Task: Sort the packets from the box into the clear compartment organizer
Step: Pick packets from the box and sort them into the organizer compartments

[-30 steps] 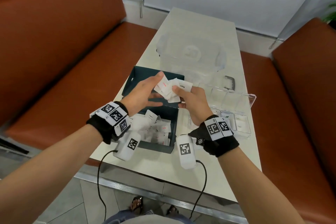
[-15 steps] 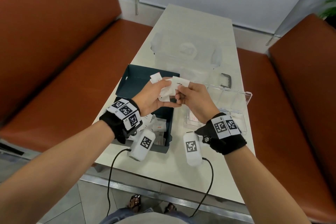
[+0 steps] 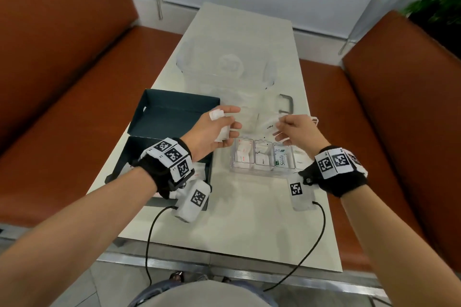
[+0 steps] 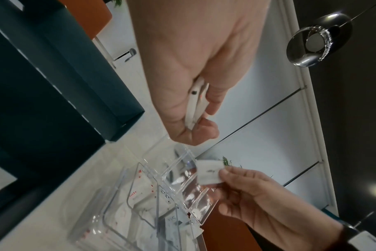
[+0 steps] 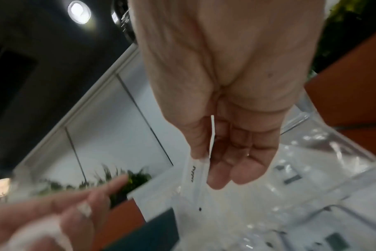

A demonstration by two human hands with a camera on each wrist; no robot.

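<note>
Presently, both hands are raised above the clear compartment organizer (image 3: 264,159), which sits on the pale table (image 3: 237,219) just beside the dark box (image 3: 174,117). The right hand (image 3: 298,129) pinches a single white packet (image 4: 209,172) between thumb and fingers, its printed face outward, over the far edge of the organizer; the hold looks chosen so the label can be read before a compartment is picked. The left hand (image 3: 212,132) grips a small stack of packets (image 4: 194,103) edge-on in curled fingers and thumb, with another scrap of white at the knuckles (whether a further packet or a wrap on the finger, I cannot tell). This hand appears to serve as a reserve, feeding packets across one at a time.

The organizer's near compartments already hold packets, one marked "Stevia" (image 3: 283,157). Its lid (image 3: 274,117) stands open behind. More packets (image 3: 198,172) remain in the box, partly hidden by the left wrist.

Judgement: sorting is under way but unfinished. The next placement calls for matching the held packet to its like; a light, thin packet could easily drop into the wrong compartment.
</note>
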